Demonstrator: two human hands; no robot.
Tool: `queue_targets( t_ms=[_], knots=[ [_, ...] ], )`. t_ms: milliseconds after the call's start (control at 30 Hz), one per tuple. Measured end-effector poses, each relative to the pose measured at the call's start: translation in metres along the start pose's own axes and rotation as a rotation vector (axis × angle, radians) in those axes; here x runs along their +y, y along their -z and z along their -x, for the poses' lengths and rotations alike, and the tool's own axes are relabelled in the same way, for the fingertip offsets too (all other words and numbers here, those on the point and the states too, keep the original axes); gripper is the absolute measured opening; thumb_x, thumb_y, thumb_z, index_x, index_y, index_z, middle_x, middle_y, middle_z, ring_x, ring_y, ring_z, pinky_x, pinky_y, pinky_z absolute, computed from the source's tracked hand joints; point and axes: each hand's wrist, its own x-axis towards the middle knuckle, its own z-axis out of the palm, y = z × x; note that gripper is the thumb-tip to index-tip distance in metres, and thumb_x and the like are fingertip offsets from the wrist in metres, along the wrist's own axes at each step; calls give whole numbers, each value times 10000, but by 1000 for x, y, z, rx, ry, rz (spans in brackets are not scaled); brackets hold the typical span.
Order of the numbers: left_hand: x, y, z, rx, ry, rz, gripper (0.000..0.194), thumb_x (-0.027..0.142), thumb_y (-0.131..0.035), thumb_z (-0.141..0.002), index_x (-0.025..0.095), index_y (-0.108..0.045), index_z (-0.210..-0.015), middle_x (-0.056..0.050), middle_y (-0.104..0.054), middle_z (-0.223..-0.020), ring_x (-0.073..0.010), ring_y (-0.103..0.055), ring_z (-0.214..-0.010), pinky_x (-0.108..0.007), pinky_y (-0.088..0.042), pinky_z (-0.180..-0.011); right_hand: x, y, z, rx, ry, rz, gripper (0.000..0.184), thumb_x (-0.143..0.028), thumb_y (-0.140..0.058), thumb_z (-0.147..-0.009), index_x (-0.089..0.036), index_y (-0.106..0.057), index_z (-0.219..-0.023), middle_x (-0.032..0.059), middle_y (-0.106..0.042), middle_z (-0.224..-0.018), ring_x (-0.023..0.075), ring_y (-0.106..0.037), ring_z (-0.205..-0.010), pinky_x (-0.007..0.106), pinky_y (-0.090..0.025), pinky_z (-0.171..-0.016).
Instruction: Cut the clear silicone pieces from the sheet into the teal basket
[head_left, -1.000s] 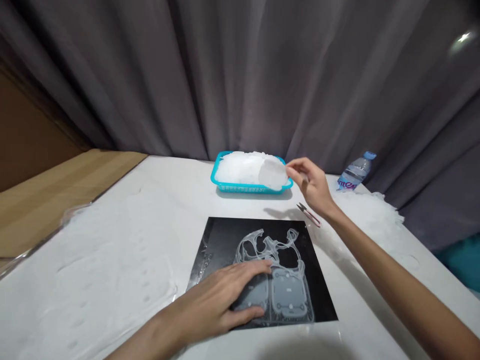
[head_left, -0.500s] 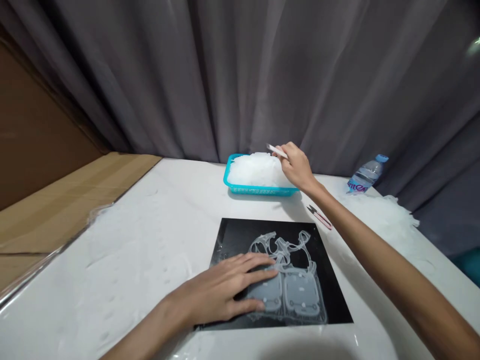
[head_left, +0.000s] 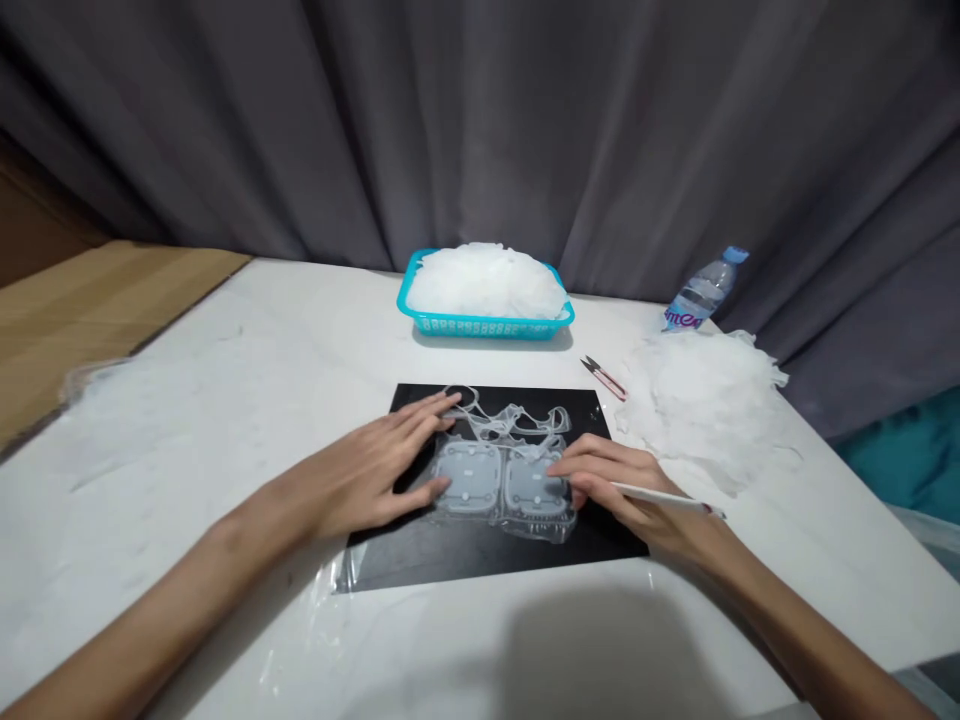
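A black mat (head_left: 450, 558) lies on the white table, bearing two joined, translucent grey rounded-square plastic pieces (head_left: 469, 477). Loops of thin clear plastic trim (head_left: 514, 422) trail from their far edge. My left hand (head_left: 379, 468) rests with fingers spread at the left side, its thumb at the left piece's edge and its fingertips by the trim. In my right hand (head_left: 634, 488) is a slim white pen-like tool (head_left: 664, 495), pointing back over the hand; its front tip is hidden. The fingertips of this hand touch the right piece.
Behind the mat stands a blue plastic basket (head_left: 487, 327) heaped with white translucent scraps (head_left: 487, 283). Pink-handled thread snips (head_left: 604, 378) lie right of the mat, beside another scrap pile (head_left: 705, 395). A water bottle (head_left: 701, 295) leans behind that pile. Cardboard (head_left: 112, 300) covers the far left.
My right hand has come down from the basket to the right plastic piece, still holding the white tool, which now points backward. My left hand has shifted to the pieces' left edge.
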Motion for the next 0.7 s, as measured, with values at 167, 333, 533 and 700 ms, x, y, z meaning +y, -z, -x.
queue_targets(
  t_ms=[167,333,533,700],
  knots=[
    [20,4,-6,133,-33,33,369,323,-572,-1017,193,-593,-1362,-149,-496,-1579,-326,-506,-1421,-497,-420,-1200,4,-6,3,-15,-11,-98,179,-298,-591,-1069,-260,-766,-1071,47,-721,-1094,181,-700,-1002,334,-586,-877],
    [82,-12,-16,122,-273,107,273,219,-557,-1041,201,-650,-1297,-102,-706,-1275,-254,-662,-1178,-382,-494,-1070,12,-7,13,-62,-122,-151,128,-286,-633,-1042,-260,-735,-1114,30,-729,-1045,163,-701,-921,292,-582,-807],
    [95,-31,-10,34,-294,50,537,429,-594,-1061,223,-522,-1552,-113,-657,-1471,-293,-643,-1314,-394,-464,-1137,15,-3,13,-91,-132,-116,132,-286,-597,-1056,-246,-720,-1080,41,-733,-1046,176,-706,-941,296,-576,-815],
    [87,-36,-7,-26,-217,97,718,508,-584,-1058,276,-307,-1678,-82,-491,-1647,-298,-525,-1462,-410,-398,-1221,18,-3,13,-17,70,56,176,-199,-561,-1067,-224,-679,-1195,77,-750,-1091,208,-716,-1022,345,-580,-899]
  ],
)
